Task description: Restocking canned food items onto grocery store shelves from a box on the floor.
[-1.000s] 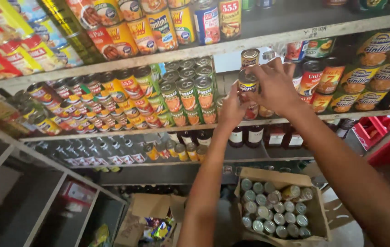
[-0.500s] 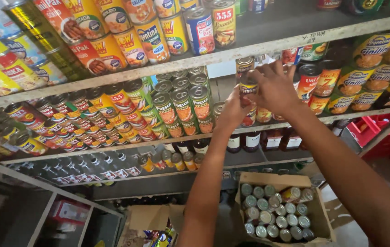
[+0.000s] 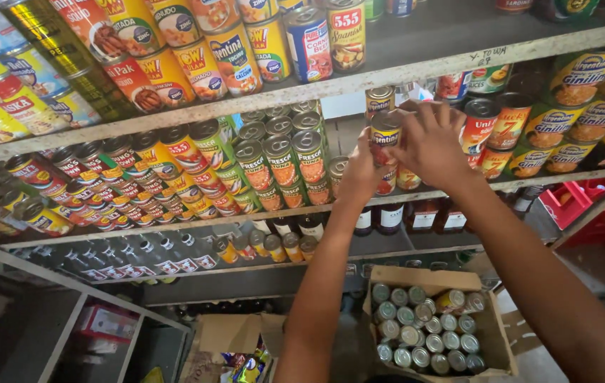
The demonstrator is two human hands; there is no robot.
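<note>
At the middle shelf (image 3: 458,190), a red-and-yellow can (image 3: 385,132) is gripped from both sides: left hand (image 3: 359,174) is closed on its lower left, right hand (image 3: 431,142) is wrapped round its right side & top. The can is held upright just above the shelf, w/ a 2nd can (image 3: 379,99) seen right behind it. Green-labelled cans (image 3: 282,162) are stacked left of the shelf gap. Well below the shelf, a cardboard box (image 3: 423,279) of cans is set on the floor.
</note>
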